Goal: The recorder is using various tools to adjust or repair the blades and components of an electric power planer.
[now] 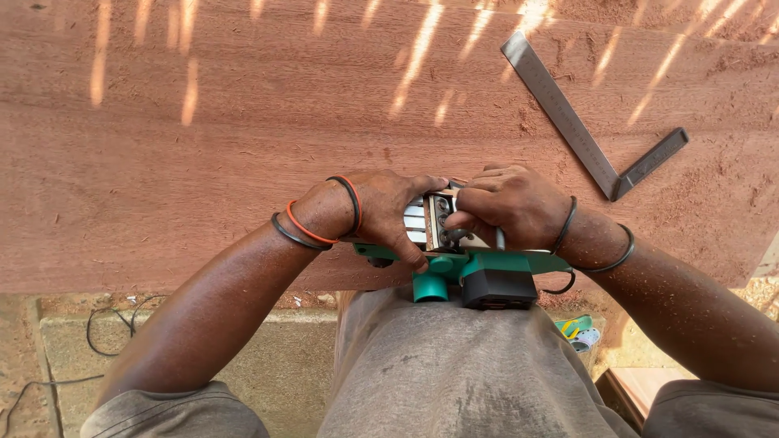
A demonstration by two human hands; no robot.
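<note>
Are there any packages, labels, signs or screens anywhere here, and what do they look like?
No signs, screens or clear labels show.
Only possible package: a small green and yellow item on the ground at lower right, beside the person's leg, half hidden; too small to tell what it is.
The green planer, turned over under both hands at the board's near edge, shows no readable sticker from here.

The planer sits at the board's near edge, with the square lying farther back right
</note>
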